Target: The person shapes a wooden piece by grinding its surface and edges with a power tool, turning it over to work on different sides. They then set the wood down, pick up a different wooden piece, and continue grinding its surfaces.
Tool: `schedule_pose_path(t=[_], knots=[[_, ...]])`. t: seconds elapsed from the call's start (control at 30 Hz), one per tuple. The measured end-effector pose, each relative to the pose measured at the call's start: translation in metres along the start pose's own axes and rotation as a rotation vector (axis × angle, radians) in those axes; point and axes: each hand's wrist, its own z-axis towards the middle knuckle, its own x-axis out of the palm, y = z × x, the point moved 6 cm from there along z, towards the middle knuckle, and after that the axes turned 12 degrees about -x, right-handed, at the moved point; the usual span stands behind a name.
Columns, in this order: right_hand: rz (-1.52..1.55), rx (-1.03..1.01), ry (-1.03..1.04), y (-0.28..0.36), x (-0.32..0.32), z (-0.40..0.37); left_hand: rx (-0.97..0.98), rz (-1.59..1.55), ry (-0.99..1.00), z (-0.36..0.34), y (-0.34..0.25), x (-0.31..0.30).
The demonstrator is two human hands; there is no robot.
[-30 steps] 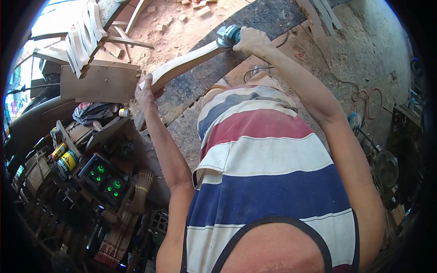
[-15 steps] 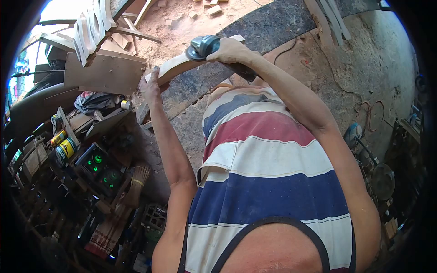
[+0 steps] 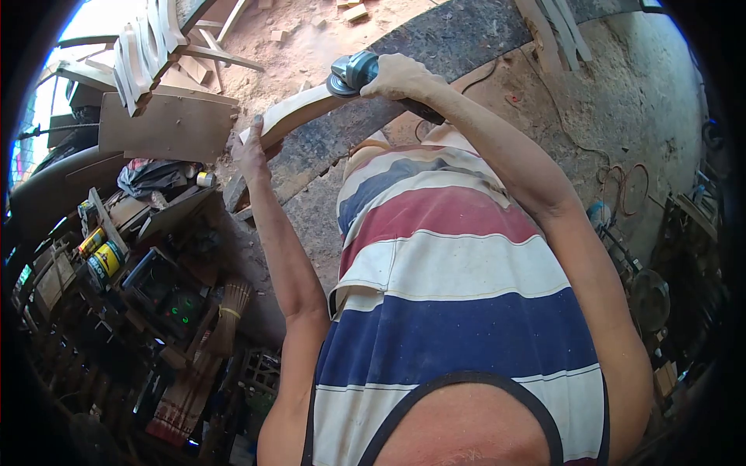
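My right hand (image 3: 400,78) is wrapped round an angle grinder (image 3: 354,71), whose disc rests at the upper side of a curved piece of pale wood (image 3: 299,111). The wood's near left end is in my left hand (image 3: 253,151), with the thumb on top and the fingers underneath. Beyond the grinder, the far end of the wood is hidden behind the tool and my right hand. The grinder's body runs back under my right wrist.
Curved wooden slats (image 3: 148,58) stand at the upper left beside a brown board (image 3: 159,128). Wood offcuts (image 3: 355,12) lie on the dusty ground. A yellow can (image 3: 108,256) sits among clutter at left. A cable (image 3: 561,116) trails on the floor at right.
The grinder has shifted along the wood towards my left hand relative to the wood. The whole view has moved slightly, with surroundings appearing a little further left and up.
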Motion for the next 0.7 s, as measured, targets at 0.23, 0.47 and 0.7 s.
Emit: schedule_pose_path(t=[0.23, 0.47, 0.7], knots=[[-0.078, 0.058, -0.031, -0.027, -0.01, -0.011, -0.035, -0.034, 0.013, -0.002, 0.005, 0.001], [-0.21, 0.11, -0.02, -0.051, -0.025, -0.012, -0.048, -0.018, 0.01, 0.001, 0.006, -0.002], [-0.353, 0.101, -0.179, -0.072, -0.042, -0.006, -0.039, 0.012, 0.003, 0.0, 0.003, 0.0]])
